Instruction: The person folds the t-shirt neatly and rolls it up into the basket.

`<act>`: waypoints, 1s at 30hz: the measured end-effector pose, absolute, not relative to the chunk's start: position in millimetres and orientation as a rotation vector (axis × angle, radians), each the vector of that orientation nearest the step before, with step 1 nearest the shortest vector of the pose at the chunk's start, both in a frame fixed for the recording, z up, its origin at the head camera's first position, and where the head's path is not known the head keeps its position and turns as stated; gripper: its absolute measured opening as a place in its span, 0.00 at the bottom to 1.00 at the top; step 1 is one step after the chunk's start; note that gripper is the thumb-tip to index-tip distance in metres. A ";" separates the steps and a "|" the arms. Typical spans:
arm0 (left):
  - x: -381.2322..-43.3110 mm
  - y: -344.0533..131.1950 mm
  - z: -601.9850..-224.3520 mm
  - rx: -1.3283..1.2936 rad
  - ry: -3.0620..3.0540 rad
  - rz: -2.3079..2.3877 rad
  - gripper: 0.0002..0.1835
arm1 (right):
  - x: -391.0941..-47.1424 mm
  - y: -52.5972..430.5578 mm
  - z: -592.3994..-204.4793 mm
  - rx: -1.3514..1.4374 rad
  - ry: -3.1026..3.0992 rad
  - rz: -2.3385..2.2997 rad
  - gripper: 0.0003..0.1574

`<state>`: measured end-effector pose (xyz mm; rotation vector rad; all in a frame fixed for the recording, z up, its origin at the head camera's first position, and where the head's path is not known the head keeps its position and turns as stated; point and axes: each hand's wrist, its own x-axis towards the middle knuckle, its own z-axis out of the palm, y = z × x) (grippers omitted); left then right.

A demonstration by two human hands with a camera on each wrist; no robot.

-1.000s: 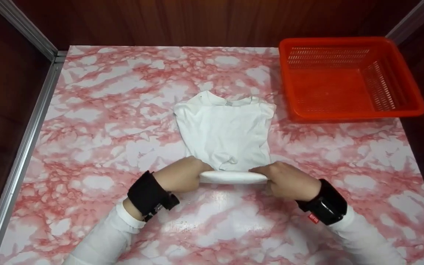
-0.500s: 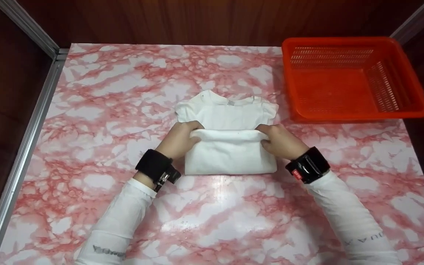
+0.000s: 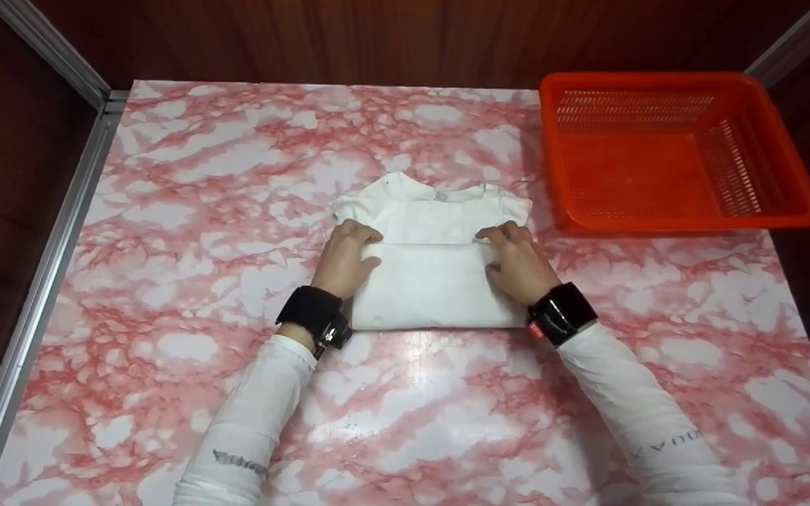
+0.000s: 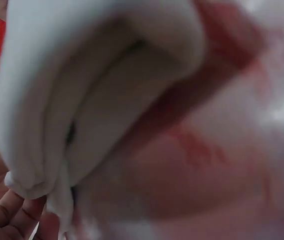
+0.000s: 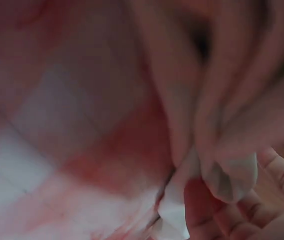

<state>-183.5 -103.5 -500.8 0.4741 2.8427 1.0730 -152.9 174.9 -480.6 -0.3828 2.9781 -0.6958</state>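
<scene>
A white short-sleeved T-shirt [image 3: 436, 281] lies in the middle of the table, its neckline at the far side. Its lower part is folded up in a neat flat panel, whose far edge runs below the sleeves. At the left end of that edge my left hand [image 3: 345, 260] touches the cloth, thumb apart from the loosely bent fingers. My right hand [image 3: 517, 263] rests likewise at the right end. In the left wrist view the stacked shirt layers [image 4: 82, 85] show from the side, with fingers [image 4: 9, 215] at their far end. In the right wrist view fingers [image 5: 236, 215] are beside bunched cloth.
A red plastic basket [image 3: 679, 223] with slotted walls stands at the back right of the table, with nothing in it. The red-and-white marbled tabletop [image 3: 201, 295] is bordered by dark wooden panels [image 3: 335, 42] and a metal rail [image 3: 46, 281] at left.
Both hands have carried the shirt's near edge away from me and laid it over. The panel, bulging half a second ago, is now flat, and the thumbs and fingers have spread.
</scene>
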 end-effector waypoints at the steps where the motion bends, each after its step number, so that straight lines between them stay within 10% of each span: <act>1: -182.6 -102.7 -502.4 0.470 2.874 1.047 0.16 | -152.3 174.4 -482.3 -0.386 3.002 -0.683 0.30; 14: -145.8 -99.0 -485.9 0.807 2.998 0.536 0.29 | -131.9 173.5 -481.2 -0.649 3.128 -0.527 0.37; 24: -116.1 -102.9 -483.7 0.957 2.668 0.376 0.54 | -101.5 170.9 -486.7 -0.921 2.915 -0.171 0.68; 30: -118.8 -96.5 -487.4 0.933 2.704 0.247 0.51 | -104.7 170.6 -492.8 -0.890 2.919 -0.120 0.62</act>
